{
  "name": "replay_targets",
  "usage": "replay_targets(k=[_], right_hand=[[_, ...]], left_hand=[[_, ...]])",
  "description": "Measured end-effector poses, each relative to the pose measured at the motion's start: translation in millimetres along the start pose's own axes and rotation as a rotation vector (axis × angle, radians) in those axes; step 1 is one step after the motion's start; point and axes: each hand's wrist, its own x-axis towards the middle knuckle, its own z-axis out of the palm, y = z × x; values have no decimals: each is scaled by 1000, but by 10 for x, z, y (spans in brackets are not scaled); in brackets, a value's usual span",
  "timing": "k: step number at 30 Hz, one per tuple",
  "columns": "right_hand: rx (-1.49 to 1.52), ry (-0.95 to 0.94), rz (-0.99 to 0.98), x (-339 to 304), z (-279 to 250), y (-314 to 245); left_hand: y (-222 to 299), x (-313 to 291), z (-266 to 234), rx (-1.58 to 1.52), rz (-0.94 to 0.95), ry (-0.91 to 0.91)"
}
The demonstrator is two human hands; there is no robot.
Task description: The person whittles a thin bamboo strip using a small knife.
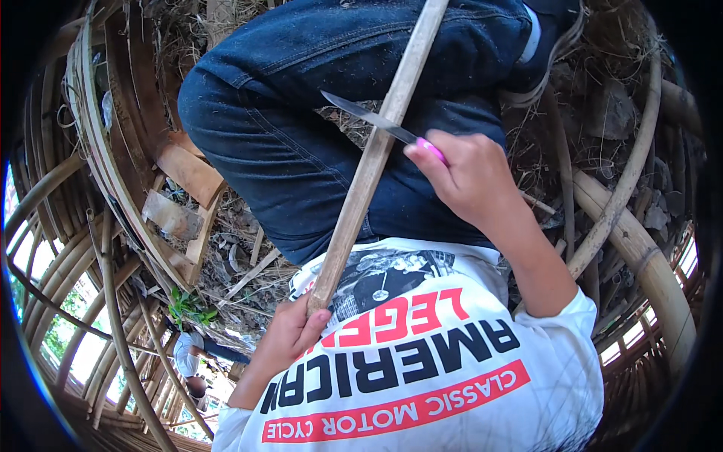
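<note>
A long, straight strip of pale brown wood or bamboo (361, 184) slants from my belly up across my jeans and past the top of the picture. Its lower end sits in my left hand (294, 329), with the thumb laid along it. My right hand (474, 172) is closed around the pink handle of a knife (350, 108). The narrow blade points left and crosses the strip over my legs, touching or very close to it. My fingers cover most of the handle.
Thick bamboo poles (654, 290) stand at the right, and long curved bamboo strips (102, 143) bend along the left. Flat wood pieces (188, 175) lie left of my knee, among dry debris. At lower left are a green plant (187, 307) and another person (188, 354) farther away.
</note>
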Motion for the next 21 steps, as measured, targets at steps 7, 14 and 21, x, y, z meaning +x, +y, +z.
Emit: replay_targets(k=[7,14,21], right_hand=[[-41,105,-42,107,57,21],[-150,113,-71,-10,58,97],[-175,111,-105,-54,-3,141]], left_hand=[[-30,69,-13,-62,25,-22],[-49,47,-20,-17,31,-18],[-59,30,-45,1,17,-4]])
